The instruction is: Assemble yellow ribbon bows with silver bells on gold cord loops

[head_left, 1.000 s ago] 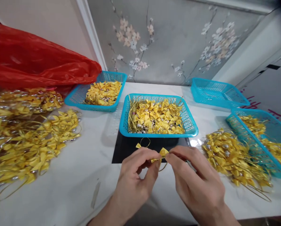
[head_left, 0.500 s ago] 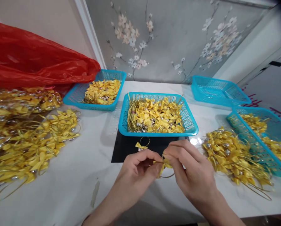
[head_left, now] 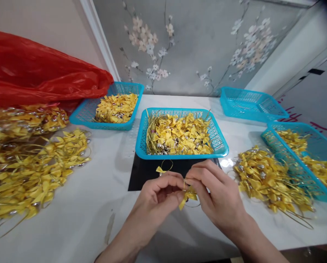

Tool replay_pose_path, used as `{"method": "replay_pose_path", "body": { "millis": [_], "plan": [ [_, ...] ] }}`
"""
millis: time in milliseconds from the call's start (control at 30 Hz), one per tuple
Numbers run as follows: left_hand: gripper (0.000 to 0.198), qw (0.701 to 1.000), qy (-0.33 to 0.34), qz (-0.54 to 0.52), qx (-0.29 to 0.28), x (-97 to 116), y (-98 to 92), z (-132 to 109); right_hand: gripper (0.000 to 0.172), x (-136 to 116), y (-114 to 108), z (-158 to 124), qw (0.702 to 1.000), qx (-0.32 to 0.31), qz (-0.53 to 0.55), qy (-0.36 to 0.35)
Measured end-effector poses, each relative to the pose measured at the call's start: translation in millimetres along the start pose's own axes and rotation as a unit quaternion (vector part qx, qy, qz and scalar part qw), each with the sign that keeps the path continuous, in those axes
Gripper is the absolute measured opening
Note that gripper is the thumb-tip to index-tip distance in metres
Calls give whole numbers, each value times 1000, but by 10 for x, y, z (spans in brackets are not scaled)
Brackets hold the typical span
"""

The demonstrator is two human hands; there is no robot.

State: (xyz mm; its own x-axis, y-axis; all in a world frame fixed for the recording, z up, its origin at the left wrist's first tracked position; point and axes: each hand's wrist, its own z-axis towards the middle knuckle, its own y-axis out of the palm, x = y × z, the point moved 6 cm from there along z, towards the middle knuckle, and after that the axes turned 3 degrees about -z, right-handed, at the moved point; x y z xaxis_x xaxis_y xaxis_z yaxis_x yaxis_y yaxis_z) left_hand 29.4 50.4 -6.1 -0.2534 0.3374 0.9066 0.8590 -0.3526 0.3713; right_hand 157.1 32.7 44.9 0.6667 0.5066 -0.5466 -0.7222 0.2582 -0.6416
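Note:
My left hand (head_left: 156, 200) and my right hand (head_left: 216, 195) meet over the near middle of the white table (head_left: 103, 175), fingertips pinched together on one small yellow ribbon bow (head_left: 187, 195) with a thin gold loop hanging under it. Just beyond them, a second loose yellow bow (head_left: 162, 170) lies on a black mat (head_left: 141, 173). Behind the mat stands a blue basket (head_left: 220, 144) heaped with yellow bows and small silver bells.
More yellow bows lie piled at the left (head_left: 32, 171) and at the right (head_left: 264, 179). Blue baskets stand at back left (head_left: 84, 117), back right (head_left: 251, 104) and far right (head_left: 314, 153). A red plastic bag (head_left: 37, 73) lies at the back left against the wall.
The bow sat up between my fingertips a second ago; now it has turned and hangs lower under them. Both hands have drawn slightly closer together, and the view has shifted a little.

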Motion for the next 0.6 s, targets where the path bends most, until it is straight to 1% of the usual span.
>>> {"method": "replay_pose_path", "body": {
  "millis": [133,367,433,500,533,600],
  "plan": [
    [6,999,-33,-23,-5,-31,-7,-10,16,32,18,21,1000,-12,16,4],
    [14,998,-60,-9,5,-31,-9,-12,16,161,-19,18,998,10,32,44],
    [13,998,-58,5,12,-34,-21,-15,15,234,-52,-16,997,19,34,70],
    [13,998,-53,20,17,-40,-37,-19,13,322,-97,-60,992,25,53,111],
    [13,998,-51,28,18,-44,-42,-19,13,358,-115,-80,988,21,73,132],
    [14,998,-49,42,14,-56,-41,-13,18,387,-125,-101,980,-11,123,157]
  ]
}}
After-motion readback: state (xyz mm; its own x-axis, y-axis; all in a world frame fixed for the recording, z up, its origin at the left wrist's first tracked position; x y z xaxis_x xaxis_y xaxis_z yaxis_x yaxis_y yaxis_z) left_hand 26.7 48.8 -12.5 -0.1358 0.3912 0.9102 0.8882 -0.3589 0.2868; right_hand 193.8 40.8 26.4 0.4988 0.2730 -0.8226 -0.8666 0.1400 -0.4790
